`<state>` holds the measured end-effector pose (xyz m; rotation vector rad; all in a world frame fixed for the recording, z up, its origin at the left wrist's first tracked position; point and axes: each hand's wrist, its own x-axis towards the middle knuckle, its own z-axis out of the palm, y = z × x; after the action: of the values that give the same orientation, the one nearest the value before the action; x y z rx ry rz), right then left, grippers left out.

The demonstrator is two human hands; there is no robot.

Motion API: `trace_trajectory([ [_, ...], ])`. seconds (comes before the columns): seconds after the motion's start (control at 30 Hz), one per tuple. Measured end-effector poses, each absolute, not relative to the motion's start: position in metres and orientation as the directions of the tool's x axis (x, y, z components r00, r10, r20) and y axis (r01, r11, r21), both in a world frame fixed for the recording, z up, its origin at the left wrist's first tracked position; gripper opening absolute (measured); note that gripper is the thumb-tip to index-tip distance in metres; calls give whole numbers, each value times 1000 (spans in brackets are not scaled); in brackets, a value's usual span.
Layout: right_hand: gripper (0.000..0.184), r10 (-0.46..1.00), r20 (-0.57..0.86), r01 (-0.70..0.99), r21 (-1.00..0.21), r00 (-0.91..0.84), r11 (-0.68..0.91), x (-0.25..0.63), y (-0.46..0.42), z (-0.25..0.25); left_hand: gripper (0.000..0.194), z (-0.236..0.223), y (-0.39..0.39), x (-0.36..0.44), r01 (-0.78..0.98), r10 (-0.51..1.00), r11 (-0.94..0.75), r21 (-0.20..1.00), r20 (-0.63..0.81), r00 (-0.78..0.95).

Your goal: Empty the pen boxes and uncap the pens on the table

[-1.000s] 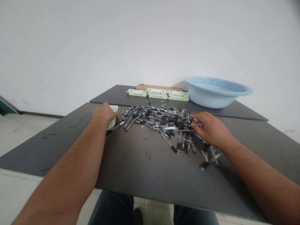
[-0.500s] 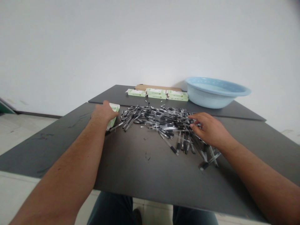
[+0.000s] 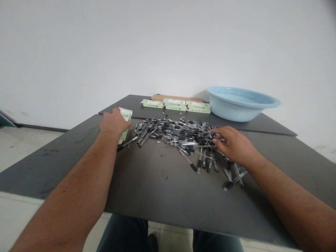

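left hand [image 3: 114, 121] grips green box [image 3: 126, 116], contents hidden, long axis near-far, white end far; right hand [image 3: 233, 143] at pens [image 3: 181, 132], can't tell grip.

One green box [image 3: 127, 116] is counted at the left, five green boxes [image 3: 174, 103] at the far middle, one blue basin [image 3: 233, 109] at the far right, one brown board [image 3: 170, 97] behind the five and two dark tabletops [image 3: 157, 192] beneath, while the pens [image 3: 181, 132] heaped in the middle are overlapped too densely to be numbered.
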<state>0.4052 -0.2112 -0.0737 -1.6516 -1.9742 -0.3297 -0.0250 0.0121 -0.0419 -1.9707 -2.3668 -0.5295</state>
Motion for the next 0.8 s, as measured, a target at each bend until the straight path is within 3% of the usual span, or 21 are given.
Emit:
trace_trajectory([
  [0.3, 33, 833, 542, 963, -152, -107, 222, 407, -211, -75, 81, -37, 10, -26, 945, 938, 83, 315, 297, -182],
  [0.5, 33, 828, 549, 964, -142, -112, 225, 407, -210, -75, 73, -28, 8, -29, 856, 930, 23, 517, 303, -208],
  [0.67, 36, 826, 549, 958, -148, -126, 244, 407, -209, -75, 62, -17, -3, -25, 748, 855, -175, 640, 475, -206],
  [0.8, 36, 826, 553, 957, -165, -111, 239, 405, -211, -73, 70, -16, -8, -9, 521, 668, -561, 643, 724, -175],
])
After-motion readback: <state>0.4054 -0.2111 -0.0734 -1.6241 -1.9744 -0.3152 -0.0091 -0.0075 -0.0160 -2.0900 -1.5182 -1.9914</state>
